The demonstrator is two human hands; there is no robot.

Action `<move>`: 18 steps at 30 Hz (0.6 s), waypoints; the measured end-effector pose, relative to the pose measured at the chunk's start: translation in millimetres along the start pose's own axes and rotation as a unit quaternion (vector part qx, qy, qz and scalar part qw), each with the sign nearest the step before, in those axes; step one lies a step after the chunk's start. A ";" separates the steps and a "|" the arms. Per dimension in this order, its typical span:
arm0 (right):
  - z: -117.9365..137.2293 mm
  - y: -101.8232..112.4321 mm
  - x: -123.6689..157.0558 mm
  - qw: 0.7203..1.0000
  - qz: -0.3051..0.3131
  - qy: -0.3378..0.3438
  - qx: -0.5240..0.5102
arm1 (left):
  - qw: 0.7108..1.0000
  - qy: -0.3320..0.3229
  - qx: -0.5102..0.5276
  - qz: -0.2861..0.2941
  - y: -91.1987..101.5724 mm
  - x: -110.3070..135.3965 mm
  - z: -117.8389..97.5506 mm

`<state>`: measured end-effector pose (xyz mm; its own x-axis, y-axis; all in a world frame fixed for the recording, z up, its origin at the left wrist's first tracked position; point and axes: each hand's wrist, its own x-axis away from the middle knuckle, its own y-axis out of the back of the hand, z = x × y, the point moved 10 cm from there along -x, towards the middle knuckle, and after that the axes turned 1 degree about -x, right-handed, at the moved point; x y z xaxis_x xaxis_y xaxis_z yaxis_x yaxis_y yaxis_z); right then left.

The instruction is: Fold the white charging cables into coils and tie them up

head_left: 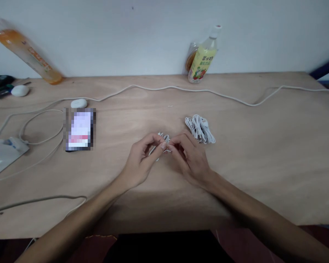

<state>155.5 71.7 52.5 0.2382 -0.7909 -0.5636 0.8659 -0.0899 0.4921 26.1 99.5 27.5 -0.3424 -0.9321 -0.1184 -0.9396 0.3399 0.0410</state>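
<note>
In the middle of the table my left hand [142,155] and my right hand [190,153] meet fingertip to fingertip. Between them is a coiled white cable [166,138], partly covered by my fingers. The left thumb and index finger pinch it. My right thumb and fingers are pressed together at its right side, on a thin white piece whose ends I cannot make out. Just beyond my right hand lies a pile of bundled white cables [200,128], folded in loops.
A phone [80,129] and a white earbud case [79,103] lie left. Along the back runs a long white cord [153,88]. A yellow-labelled bottle [204,58] and an orange drink bottle [30,54] lean on the wall. A power strip [7,153] sits far left.
</note>
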 end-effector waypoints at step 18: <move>-20.7 -0.5 -1.0 0.991 0.015 -0.078 -0.108 | 0.998 0.056 0.026 -0.003 1.3 -0.8 9.8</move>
<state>164.0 85.0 39.1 0.2087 -0.8764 -0.4340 0.9376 0.0530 0.3437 25.2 102.0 18.0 -0.3372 -0.9414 -0.0078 -0.9414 0.3372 -0.0113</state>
